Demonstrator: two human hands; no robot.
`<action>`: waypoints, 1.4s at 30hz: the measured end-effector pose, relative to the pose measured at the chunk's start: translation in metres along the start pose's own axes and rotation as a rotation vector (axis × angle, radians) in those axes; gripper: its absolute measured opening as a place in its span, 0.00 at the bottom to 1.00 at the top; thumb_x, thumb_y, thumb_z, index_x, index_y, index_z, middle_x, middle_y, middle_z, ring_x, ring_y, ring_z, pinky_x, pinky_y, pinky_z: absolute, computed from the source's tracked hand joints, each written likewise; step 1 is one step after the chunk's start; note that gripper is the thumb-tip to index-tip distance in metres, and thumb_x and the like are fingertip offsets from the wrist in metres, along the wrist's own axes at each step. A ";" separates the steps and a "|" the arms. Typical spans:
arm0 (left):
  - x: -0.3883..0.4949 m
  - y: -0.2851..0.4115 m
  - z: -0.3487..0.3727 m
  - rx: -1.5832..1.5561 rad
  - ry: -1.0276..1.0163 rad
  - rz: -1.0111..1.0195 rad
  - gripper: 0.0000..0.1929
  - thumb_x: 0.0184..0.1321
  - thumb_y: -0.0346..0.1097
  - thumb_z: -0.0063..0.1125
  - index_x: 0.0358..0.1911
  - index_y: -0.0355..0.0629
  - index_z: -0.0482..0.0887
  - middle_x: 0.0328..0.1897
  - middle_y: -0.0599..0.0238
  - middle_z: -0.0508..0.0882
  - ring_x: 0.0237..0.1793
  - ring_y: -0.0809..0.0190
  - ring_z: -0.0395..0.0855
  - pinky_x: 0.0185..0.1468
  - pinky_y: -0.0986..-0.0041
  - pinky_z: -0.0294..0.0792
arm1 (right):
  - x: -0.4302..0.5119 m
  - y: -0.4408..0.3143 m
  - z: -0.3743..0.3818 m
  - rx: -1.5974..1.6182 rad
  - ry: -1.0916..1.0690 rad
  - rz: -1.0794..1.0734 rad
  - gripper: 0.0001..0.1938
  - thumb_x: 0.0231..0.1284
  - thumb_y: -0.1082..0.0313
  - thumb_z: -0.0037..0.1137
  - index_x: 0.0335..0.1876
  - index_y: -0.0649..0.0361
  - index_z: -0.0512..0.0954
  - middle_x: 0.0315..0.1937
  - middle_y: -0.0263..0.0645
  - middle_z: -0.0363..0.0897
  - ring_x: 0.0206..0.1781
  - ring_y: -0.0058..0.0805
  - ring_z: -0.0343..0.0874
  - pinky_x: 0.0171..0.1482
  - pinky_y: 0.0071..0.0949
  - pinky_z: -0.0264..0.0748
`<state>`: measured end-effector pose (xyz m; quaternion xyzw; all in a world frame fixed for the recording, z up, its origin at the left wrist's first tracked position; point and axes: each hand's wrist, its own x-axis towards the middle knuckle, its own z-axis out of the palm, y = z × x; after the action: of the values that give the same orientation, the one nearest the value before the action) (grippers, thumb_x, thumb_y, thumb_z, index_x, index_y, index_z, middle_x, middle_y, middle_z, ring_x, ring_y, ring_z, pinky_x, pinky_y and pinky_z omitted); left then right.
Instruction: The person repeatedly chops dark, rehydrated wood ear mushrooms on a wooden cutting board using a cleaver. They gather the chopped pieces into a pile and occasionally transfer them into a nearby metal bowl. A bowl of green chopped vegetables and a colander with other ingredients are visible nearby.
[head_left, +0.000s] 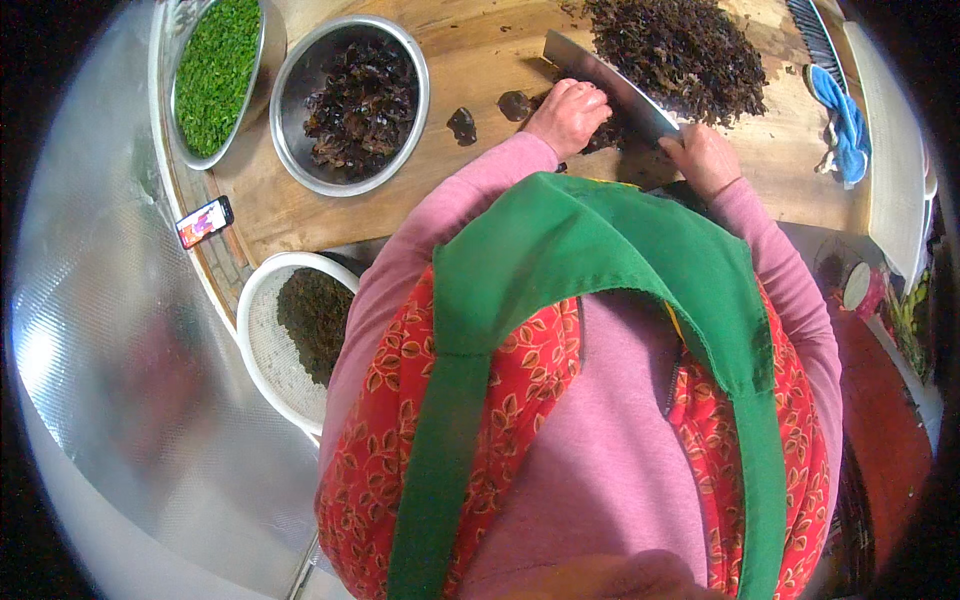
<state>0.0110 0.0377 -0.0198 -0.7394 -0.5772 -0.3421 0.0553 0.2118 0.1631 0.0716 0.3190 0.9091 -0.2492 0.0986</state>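
My right hand (705, 159) is closed around the handle of a broad-bladed cleaver (611, 82), whose blade slants up and left over the wooden board (480, 67). Just left of the blade, my left hand (570, 118) presses with curled fingers on dark wood ear fungus (606, 137). Beyond the blade lies a large heap of chopped dark fungus (675, 56). Two loose dark pieces, one of them here (462, 126), rest left of my left hand. Further left, a steel bowl (425, 97) holds larger dark pieces.
A metal bowl (262, 82) of chopped greens stands far left, with a lit phone (204, 223) below it. A white strainer (251, 330) holds dark bits near my left elbow. At the right lie a blue cloth (846, 124) and a white board or tray edge (892, 150).
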 end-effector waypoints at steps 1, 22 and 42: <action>0.000 0.001 0.000 -0.012 -0.007 -0.005 0.07 0.44 0.31 0.57 0.29 0.45 0.80 0.34 0.65 0.78 0.42 0.57 0.76 0.49 0.63 0.66 | 0.000 0.000 -0.001 -0.026 -0.016 0.047 0.15 0.53 0.55 0.54 0.30 0.60 0.78 0.27 0.52 0.77 0.32 0.49 0.78 0.36 0.44 0.74; 0.007 0.003 -0.007 -0.049 0.016 -0.017 0.07 0.44 0.32 0.61 0.29 0.44 0.81 0.35 0.64 0.78 0.42 0.55 0.76 0.49 0.62 0.65 | 0.008 -0.003 0.006 -0.047 -0.038 0.064 0.16 0.52 0.55 0.55 0.30 0.63 0.78 0.26 0.52 0.78 0.32 0.49 0.79 0.37 0.42 0.75; -0.016 0.011 -0.005 0.002 -0.081 -0.013 0.06 0.47 0.35 0.54 0.29 0.48 0.81 0.37 0.68 0.77 0.48 0.60 0.72 0.58 0.62 0.61 | -0.022 -0.015 0.008 -0.138 0.244 0.020 0.11 0.55 0.60 0.50 0.26 0.60 0.75 0.23 0.49 0.77 0.29 0.49 0.78 0.31 0.44 0.73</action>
<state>0.0173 0.0188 -0.0211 -0.7489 -0.5842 -0.3115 0.0305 0.2192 0.1371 0.0782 0.3486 0.9260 -0.1445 0.0115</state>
